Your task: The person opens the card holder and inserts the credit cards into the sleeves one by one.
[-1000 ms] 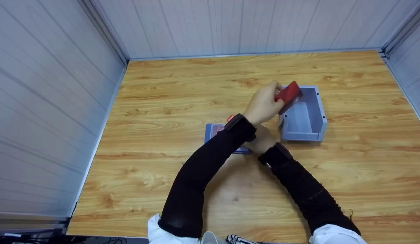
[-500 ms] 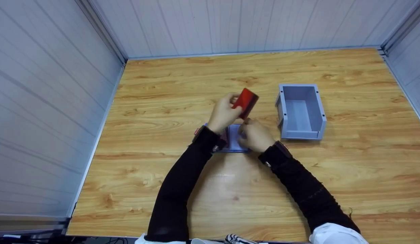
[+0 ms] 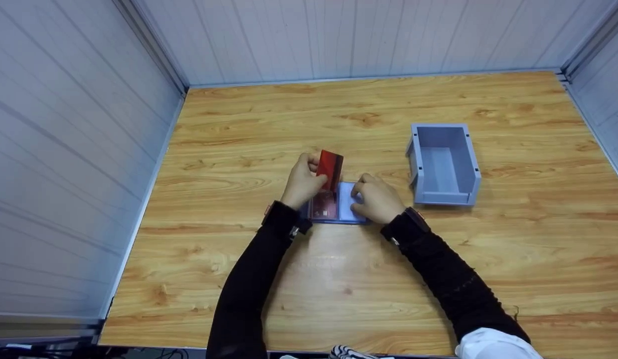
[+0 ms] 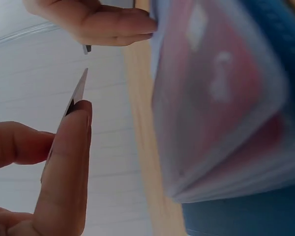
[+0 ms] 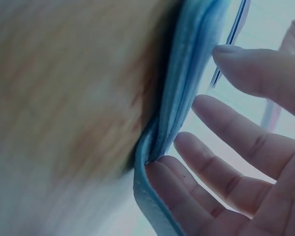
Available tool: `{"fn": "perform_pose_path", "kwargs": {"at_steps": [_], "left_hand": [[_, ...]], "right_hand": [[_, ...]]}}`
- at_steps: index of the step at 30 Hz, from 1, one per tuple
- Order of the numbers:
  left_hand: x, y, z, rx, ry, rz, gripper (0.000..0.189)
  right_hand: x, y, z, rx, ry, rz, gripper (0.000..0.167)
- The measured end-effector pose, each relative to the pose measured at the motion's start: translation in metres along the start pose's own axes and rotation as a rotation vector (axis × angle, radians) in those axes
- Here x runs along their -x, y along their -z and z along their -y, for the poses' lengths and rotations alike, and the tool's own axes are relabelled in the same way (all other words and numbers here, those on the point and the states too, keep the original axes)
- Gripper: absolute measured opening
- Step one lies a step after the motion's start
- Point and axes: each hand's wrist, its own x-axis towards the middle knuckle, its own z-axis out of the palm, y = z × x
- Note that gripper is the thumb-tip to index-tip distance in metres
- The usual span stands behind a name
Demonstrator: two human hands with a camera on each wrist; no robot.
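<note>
My left hand (image 3: 301, 183) pinches a red card (image 3: 330, 168) with a dark stripe, upright above the open card holder (image 3: 347, 202). Edge-on, the card (image 4: 76, 96) shows between thumb and fingers in the left wrist view. The holder has a blue cover (image 4: 236, 214) and clear sleeves; one sleeve holds a reddish card (image 3: 324, 205) with a chip. My right hand (image 3: 380, 200) rests on the holder's right side, fingers loosely bent. In the right wrist view its fingertips (image 5: 204, 103) touch the sleeve edges, and the lower fingers reach in beside the blue cover (image 5: 152, 196).
A grey-blue plastic bin (image 3: 444, 199) stands to the right of the hands on the wood-grain table (image 3: 229, 149). Pale panel walls (image 3: 334, 40) enclose the table at the back and sides.
My left hand has carried the red card leftward from beside the bin to over the holder, uncrossing the arms. The card has turned more upright. My right hand has stayed at the holder.
</note>
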Motion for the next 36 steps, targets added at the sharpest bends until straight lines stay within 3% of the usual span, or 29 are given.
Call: {"fn": "perform_pose_path", "kwargs": {"at_steps": [3, 7, 12, 17, 21, 28, 36], "left_hand": [[0.001, -0.002, 0.007, 0.037, 0.039, 0.033, 0.058], [0.003, -0.005, 0.015, 0.018, 0.032, 0.063, 0.074], [0.004, -0.007, 0.022, -0.052, 0.014, 0.062, 0.071], [0.004, -0.007, 0.021, -0.23, -0.019, 0.037, 0.067], [0.004, -0.008, 0.017, -0.315, -0.015, 0.035, 0.065], [0.002, -0.011, 0.015, -0.359, -0.007, 0.028, 0.063], [0.002, -0.013, 0.015, -0.395, -0.006, 0.066, 0.058]], "right_hand": [[0.0, 0.0, 0.0, -0.004, -0.005, 0.009, 0.031], [0.0, 0.0, -0.001, -0.006, -0.011, 0.022, 0.031], [-0.001, 0.0, -0.001, -0.006, -0.011, 0.03, 0.031], [-0.001, 0.001, -0.002, -0.006, -0.02, 0.029, 0.03], [0.0, 0.0, -0.002, -0.007, -0.02, 0.027, 0.03], [-0.001, 0.0, -0.001, -0.007, -0.027, 0.036, 0.029], [-0.002, 0.001, -0.002, -0.004, -0.038, 0.045, 0.029]]}}
